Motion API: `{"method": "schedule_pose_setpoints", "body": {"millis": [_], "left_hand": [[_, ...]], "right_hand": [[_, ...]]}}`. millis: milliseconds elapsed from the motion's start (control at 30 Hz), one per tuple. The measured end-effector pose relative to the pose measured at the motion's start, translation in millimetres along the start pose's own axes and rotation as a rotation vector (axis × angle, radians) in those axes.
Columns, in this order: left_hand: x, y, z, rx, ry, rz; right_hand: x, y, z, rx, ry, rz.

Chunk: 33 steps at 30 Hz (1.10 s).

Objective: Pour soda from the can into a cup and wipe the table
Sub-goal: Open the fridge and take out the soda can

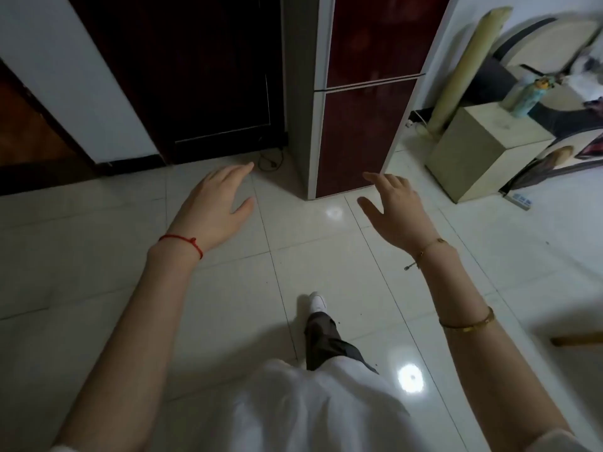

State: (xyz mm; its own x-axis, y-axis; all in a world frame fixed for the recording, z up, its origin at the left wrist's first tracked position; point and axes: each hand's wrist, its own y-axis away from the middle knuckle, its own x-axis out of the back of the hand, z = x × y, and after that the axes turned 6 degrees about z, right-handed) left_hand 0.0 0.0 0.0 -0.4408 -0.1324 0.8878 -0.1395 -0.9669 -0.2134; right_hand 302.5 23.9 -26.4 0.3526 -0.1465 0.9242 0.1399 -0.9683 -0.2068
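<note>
My left hand [217, 203] is stretched out in front of me over the white tiled floor, fingers straight and holding nothing; a red string is tied round its wrist. To the right, my right hand [396, 208] reaches forward in the same way, fingers relaxed and empty, with gold bracelets on the wrist and forearm. No can, cup or table is in view.
A dark red fridge [362, 125] stands straight ahead, with a dark door [195, 76] to its left. A beige box [483, 148] carrying a bottle [530, 97] and a rolled mat [466, 70] stand at the right. A power strip [518, 200] lies on the floor.
</note>
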Motion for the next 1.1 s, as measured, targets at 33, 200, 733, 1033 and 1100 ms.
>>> {"method": "schedule_pose_setpoints", "body": {"millis": [33, 200, 733, 1033, 1100], "left_hand": [[-4, -12, -4, 0.000, 0.007, 0.006], [-21, -88, -22, 0.026, 0.021, -0.026], [-38, -329, -70, 0.093, 0.025, 0.020], [-57, -451, -118, 0.051, 0.061, -0.002], [-58, -486, -127, 0.025, 0.086, 0.010]], "right_hand": [[-5, -11, 3, 0.007, -0.015, 0.010], [-22, -88, 17, 0.003, -0.039, -0.016], [-45, -350, 51, -0.006, -0.164, 0.016], [-95, -447, 59, -0.075, -0.223, 0.020], [-103, -475, 58, -0.097, -0.227, 0.033]]}}
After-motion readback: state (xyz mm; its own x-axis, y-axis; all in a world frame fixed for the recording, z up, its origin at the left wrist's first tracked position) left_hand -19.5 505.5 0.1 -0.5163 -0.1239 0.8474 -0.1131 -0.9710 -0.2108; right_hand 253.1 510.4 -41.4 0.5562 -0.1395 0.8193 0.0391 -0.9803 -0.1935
